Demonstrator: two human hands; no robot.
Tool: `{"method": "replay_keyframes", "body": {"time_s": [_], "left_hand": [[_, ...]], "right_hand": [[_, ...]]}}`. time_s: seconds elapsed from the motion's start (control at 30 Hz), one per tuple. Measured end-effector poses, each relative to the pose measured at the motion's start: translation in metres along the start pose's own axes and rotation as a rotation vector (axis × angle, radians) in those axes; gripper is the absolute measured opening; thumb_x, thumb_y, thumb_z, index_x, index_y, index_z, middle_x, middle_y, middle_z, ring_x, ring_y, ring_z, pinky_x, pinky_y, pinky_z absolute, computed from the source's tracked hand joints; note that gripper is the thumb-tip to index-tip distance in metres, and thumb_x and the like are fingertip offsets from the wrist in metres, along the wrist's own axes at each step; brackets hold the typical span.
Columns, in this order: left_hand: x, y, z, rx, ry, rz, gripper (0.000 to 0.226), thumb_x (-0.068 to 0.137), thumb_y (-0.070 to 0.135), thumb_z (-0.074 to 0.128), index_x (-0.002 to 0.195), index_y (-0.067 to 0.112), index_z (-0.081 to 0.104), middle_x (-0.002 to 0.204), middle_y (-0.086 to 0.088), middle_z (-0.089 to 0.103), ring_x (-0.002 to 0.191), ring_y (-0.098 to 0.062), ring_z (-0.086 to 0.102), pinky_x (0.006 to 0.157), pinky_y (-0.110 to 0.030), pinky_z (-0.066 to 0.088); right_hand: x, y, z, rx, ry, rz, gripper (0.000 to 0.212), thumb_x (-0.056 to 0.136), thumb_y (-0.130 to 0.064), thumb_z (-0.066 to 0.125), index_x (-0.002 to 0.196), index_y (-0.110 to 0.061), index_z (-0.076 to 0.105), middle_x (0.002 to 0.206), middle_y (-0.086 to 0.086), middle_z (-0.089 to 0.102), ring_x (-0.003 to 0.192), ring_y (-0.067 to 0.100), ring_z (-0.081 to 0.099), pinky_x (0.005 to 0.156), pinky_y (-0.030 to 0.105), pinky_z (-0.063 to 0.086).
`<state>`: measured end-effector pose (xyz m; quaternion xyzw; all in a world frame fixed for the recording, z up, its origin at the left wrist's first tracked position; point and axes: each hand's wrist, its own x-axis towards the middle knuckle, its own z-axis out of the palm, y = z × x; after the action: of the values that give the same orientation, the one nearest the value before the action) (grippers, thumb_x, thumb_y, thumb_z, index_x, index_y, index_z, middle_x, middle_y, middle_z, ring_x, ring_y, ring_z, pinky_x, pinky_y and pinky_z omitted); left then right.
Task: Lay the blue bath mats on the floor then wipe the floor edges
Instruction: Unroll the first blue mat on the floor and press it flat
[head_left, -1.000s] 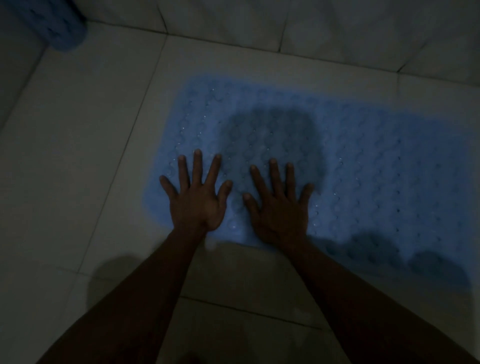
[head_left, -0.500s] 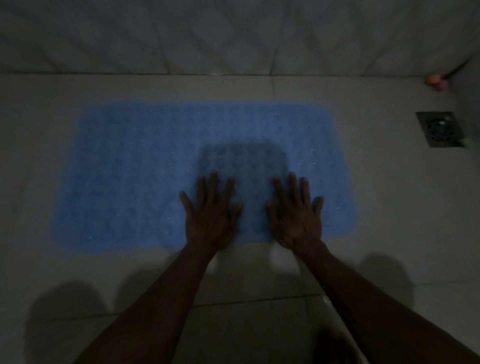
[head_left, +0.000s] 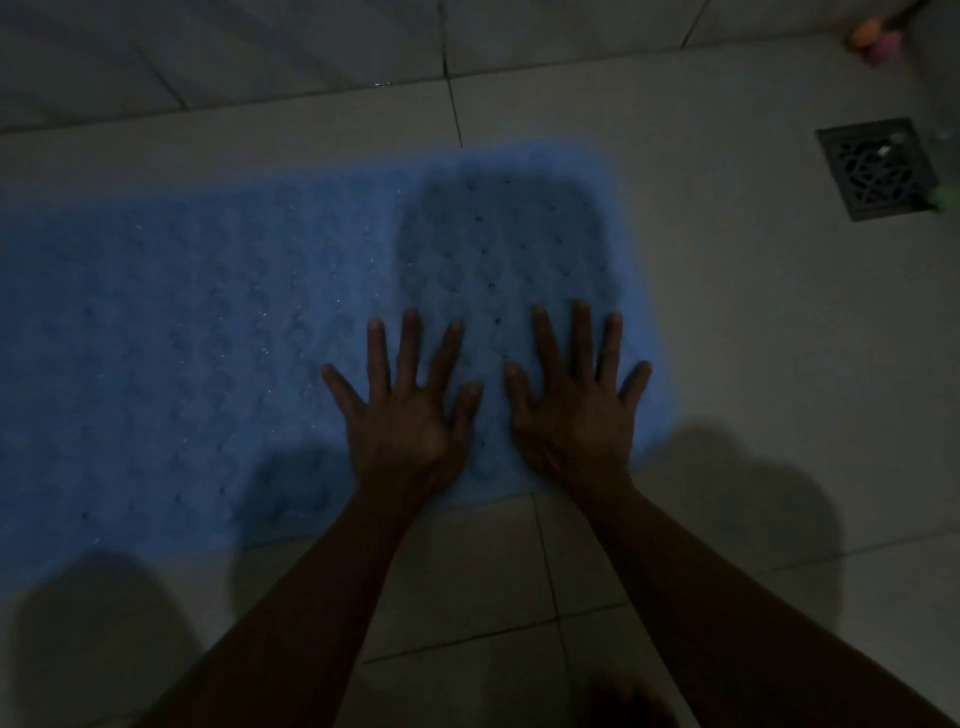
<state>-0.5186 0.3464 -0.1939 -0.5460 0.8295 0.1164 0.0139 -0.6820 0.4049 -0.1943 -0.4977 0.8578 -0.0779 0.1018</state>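
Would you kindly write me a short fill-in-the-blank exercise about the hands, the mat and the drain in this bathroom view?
1. Both hands, the left hand and the right hand, lie flat with fingers ____.
2. The bath mat under them is coloured ____.
3. The floor drain has a ____ outline.
4. The drain lies to the ____ of the mat.

Missing words: spread; blue; square; right
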Motion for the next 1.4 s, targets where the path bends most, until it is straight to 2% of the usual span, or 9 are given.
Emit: {"method": "replay_keyframes", "body": {"time_s": [0.1,0.17,0.33,0.5,0.63,0.87,1.0,1.2,1.4], "left_hand": [[0.0,0.002,0.001,0.065,0.039,0.013,0.066,0.1,0.067,0.022,0.159,0.041,0.009,0.169,-0.002,0.005,0.155,-0.03,-0.004,0.112,-0.074,0.006],[0.002,0.002,0.001,0.067,0.003,0.01,0.066,0.1,0.068,0.021,0.159,0.043,0.007,0.169,-0.001,0.002,0.155,-0.03,-0.006,0.112,-0.074,0.005],[0.005,0.001,-0.004,-0.023,-0.089,-0.014,0.063,0.098,0.069,0.01,0.155,0.05,-0.008,0.168,0.005,-0.015,0.152,-0.026,-0.022,0.112,-0.075,-0.006],[0.006,0.0,-0.015,-0.04,-0.183,-0.011,0.064,0.096,0.071,0.008,0.153,0.052,-0.014,0.166,0.006,-0.023,0.15,-0.026,-0.027,0.112,-0.075,-0.008],[0.016,-0.003,-0.025,-0.033,-0.103,-0.014,0.068,0.095,0.072,0.013,0.156,0.049,-0.006,0.168,0.003,-0.01,0.154,-0.029,-0.013,0.115,-0.073,-0.001],[0.103,-0.018,-0.041,-0.067,-0.063,-0.09,0.072,0.094,0.075,0.012,0.156,0.046,-0.009,0.167,0.003,-0.018,0.152,-0.031,-0.02,0.116,-0.069,-0.01],[0.145,-0.028,-0.033,-0.019,-0.041,-0.066,0.069,0.094,0.076,0.009,0.155,0.049,-0.011,0.167,0.004,-0.017,0.152,-0.032,-0.021,0.112,-0.073,-0.011],[0.153,-0.031,-0.023,-0.008,-0.012,-0.065,0.067,0.094,0.077,0.009,0.153,0.054,-0.011,0.167,0.008,-0.016,0.152,-0.031,-0.021,0.111,-0.075,-0.009],[0.153,-0.029,-0.025,0.026,0.033,-0.054,0.069,0.095,0.076,0.013,0.156,0.049,-0.002,0.169,0.003,-0.006,0.154,-0.032,-0.012,0.112,-0.075,0.0]], "right_hand": [[-0.002,-0.001,0.004,-0.023,0.125,-0.009,0.067,0.097,-0.065,0.035,0.156,-0.037,0.022,0.166,-0.001,0.011,0.154,0.028,0.003,0.116,0.066,0.013],[-0.001,-0.001,0.005,-0.027,0.123,-0.014,0.067,0.097,-0.065,0.036,0.156,-0.037,0.024,0.166,0.0,0.013,0.154,0.028,0.004,0.115,0.066,0.014],[0.005,0.002,0.001,0.006,-0.081,-0.003,0.068,0.097,-0.068,0.023,0.157,-0.043,0.001,0.167,-0.006,-0.008,0.152,0.025,-0.017,0.117,0.067,0.002],[0.007,-0.002,-0.009,0.05,-0.204,0.024,0.068,0.097,-0.068,0.017,0.155,-0.044,-0.008,0.165,-0.005,-0.018,0.149,0.026,-0.025,0.117,0.065,-0.007],[0.019,-0.011,-0.02,0.08,-0.145,0.027,0.069,0.097,-0.066,0.022,0.157,-0.042,-0.002,0.167,-0.003,-0.012,0.152,0.026,-0.018,0.118,0.062,-0.008],[0.107,-0.029,-0.022,0.095,-0.101,-0.085,0.071,0.096,-0.067,0.025,0.156,-0.044,-0.006,0.165,-0.002,-0.019,0.151,0.029,-0.02,0.117,0.064,-0.009],[0.152,-0.037,-0.008,0.063,-0.095,-0.113,0.071,0.094,-0.071,0.022,0.155,-0.046,-0.005,0.165,-0.005,-0.019,0.15,0.03,-0.022,0.115,0.066,-0.009],[0.161,-0.041,0.001,0.01,-0.112,-0.065,0.07,0.093,-0.075,0.015,0.154,-0.047,-0.009,0.165,-0.007,-0.02,0.149,0.027,-0.025,0.115,0.066,-0.012],[0.161,-0.042,-0.001,-0.025,-0.089,-0.08,0.072,0.094,-0.074,0.018,0.156,-0.044,-0.004,0.166,-0.006,-0.015,0.151,0.028,-0.02,0.114,0.07,-0.001]]}}
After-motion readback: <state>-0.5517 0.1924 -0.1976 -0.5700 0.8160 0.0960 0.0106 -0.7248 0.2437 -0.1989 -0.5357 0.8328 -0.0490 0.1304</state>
